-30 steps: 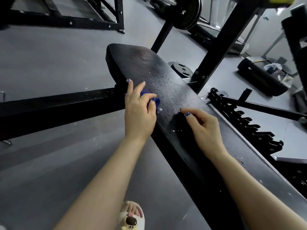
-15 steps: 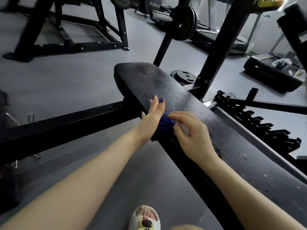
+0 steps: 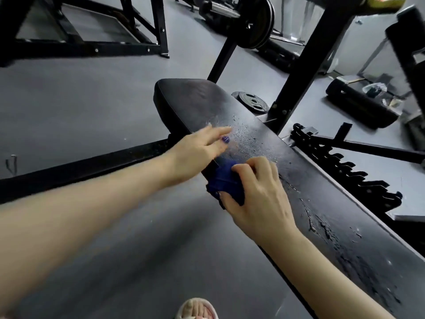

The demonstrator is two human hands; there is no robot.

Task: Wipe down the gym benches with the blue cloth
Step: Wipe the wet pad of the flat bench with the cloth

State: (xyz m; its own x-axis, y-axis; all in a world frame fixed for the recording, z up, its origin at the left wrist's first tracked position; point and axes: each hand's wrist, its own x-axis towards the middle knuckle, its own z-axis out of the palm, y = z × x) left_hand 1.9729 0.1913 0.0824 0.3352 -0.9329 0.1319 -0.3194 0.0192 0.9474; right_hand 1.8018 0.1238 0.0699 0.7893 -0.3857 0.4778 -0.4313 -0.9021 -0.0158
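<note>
Bunching dark blue cloth (image 3: pixel 226 180), crumpled.

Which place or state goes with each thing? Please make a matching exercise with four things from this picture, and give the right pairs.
Things:
1. blue cloth
2. left hand
3. weight plate
4. bench pad

Places or states:
A. lies flat on the grey floor behind the bench
B. fingers straight, holds nothing
C. gripped by the right hand at the bench's near edge
D. black, with water drops and cracked patches

Right pairs: 1-C, 2-B, 3-A, 4-D
</note>
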